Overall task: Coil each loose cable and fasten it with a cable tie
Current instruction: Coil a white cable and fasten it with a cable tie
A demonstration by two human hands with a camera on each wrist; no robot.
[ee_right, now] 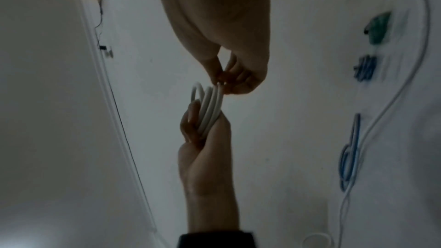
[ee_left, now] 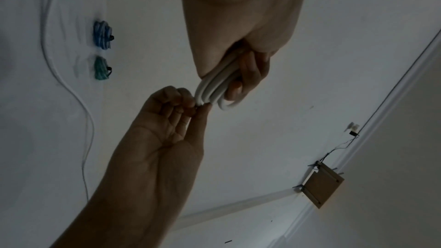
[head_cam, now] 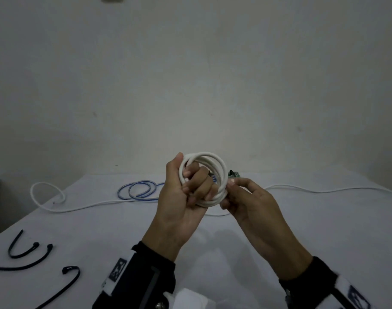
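Pale, matte wall is seen behind a white cloth-covered tabletop (head_cam: 301,230), whose surface looks soft and slightly creased. Above its middle a white cable coil (head_cam: 209,179) of round, smooth, rubbery cord is held up in several stacked loops. The left hand (head_cam: 186,188) is wrapped round the coil's left side, thumb up along the outside and fingers curled through the ring. The right hand (head_cam: 246,197) is set against the coil's right edge, its thumb and fingertips pinched on the loops there; what exactly is pinched between them cannot be told.

Three black cable ties (head_cam: 30,255) are laid near the tabletop's front left corner, thin flat strips curved into hooks, each with a small head. A loose blue cable (head_cam: 137,190) is laid in about two flat rings toward the far edge, left of the hands. One long loose white cable (head_cam: 63,206) is trailed across the far part of the tabletop, with a loop at the far left edge.

In the left wrist view two already bundled coils are seen lying side by side on the cloth, a blue bundle (ee_left: 102,35) and a green bundle (ee_left: 101,68), each cinched by a dark tie.
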